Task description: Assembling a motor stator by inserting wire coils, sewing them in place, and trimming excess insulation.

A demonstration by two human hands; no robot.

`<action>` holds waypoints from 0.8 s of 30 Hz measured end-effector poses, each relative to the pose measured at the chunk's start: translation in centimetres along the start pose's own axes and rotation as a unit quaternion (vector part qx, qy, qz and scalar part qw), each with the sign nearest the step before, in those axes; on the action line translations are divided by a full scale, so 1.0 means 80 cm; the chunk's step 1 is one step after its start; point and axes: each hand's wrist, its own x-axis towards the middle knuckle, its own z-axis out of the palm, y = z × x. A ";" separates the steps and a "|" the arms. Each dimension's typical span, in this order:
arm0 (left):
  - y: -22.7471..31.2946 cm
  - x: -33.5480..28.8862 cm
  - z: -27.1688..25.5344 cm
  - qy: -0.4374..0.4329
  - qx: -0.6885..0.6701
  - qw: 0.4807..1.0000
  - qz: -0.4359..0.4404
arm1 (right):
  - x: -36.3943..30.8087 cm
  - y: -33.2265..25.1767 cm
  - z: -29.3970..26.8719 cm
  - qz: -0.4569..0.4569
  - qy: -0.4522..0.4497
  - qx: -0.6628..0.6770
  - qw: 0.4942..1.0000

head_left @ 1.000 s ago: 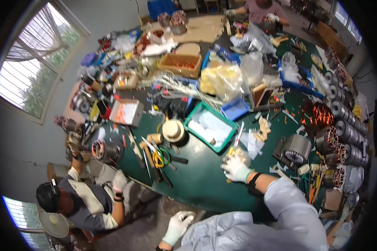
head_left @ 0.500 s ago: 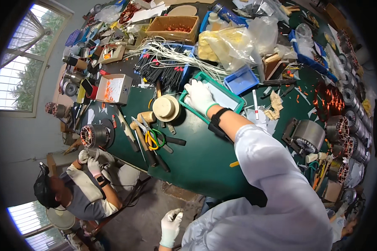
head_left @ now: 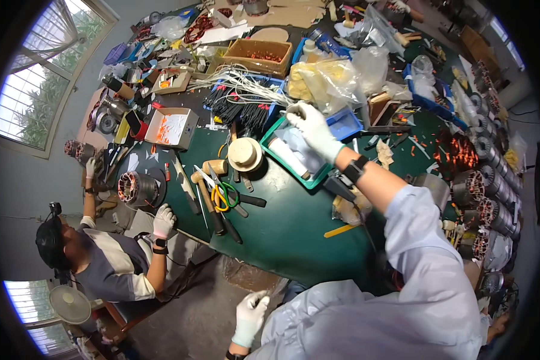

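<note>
My right hand [head_left: 312,127], in a white glove, is over the far right side of a green tray [head_left: 309,183]. Its fingers are curled together; whatever they may grip is hidden. Inside the tray lie a white roll [head_left: 285,155] and pale bluish sheets [head_left: 305,149]. A small blue bin [head_left: 345,124] stands just beyond that hand. Low in the picture, my gloved left hand [head_left: 250,318] hangs away from the table by my lap. Its fingers are curled closed, and nothing shows in them.
Left of the tray are a round cream block [head_left: 244,154], a mallet [head_left: 208,201] and scissors [head_left: 223,195]. Black-tipped white leads [head_left: 246,105] fill a blue bin behind. A co-worker [head_left: 114,258] sits at left by a wound stator [head_left: 138,189]. Metal motor housings line the right.
My right hand has risen and shifted right, uncovering the roll in the tray. The left hand stays low, moved slightly right. The co-worker's hands have spread apart, one reaching farther away.
</note>
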 end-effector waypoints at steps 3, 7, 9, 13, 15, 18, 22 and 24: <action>0.035 0.033 -0.012 -0.053 0.023 0.989 0.133 | -0.039 -0.141 -0.045 0.022 -0.012 0.217 0.976; 0.141 0.064 -0.038 -0.024 0.024 0.952 0.305 | -0.123 -0.326 -0.091 0.036 -0.137 0.375 0.916; 0.204 0.073 -0.031 0.006 -0.062 0.918 0.392 | -0.178 -0.398 -0.102 0.052 -0.209 0.423 0.880; 0.295 0.040 0.019 -0.114 -0.139 0.839 0.514 | -0.302 -0.486 -0.056 0.038 -0.078 0.279 0.956; 0.289 0.006 0.053 -0.255 -0.137 0.827 0.482 | -0.336 -0.482 -0.079 -0.061 -0.090 0.248 0.963; 0.258 0.003 0.063 -0.333 -0.077 0.808 0.481 | -0.399 -0.494 -0.109 -0.061 0.310 0.225 0.922; 0.187 0.092 0.042 -0.259 -0.114 0.883 0.374 | -0.547 -0.438 -0.311 -0.092 0.256 0.228 0.935; 0.186 0.111 0.004 -0.197 -0.088 0.898 0.383 | -0.626 -0.430 -0.395 -0.079 0.264 0.314 0.909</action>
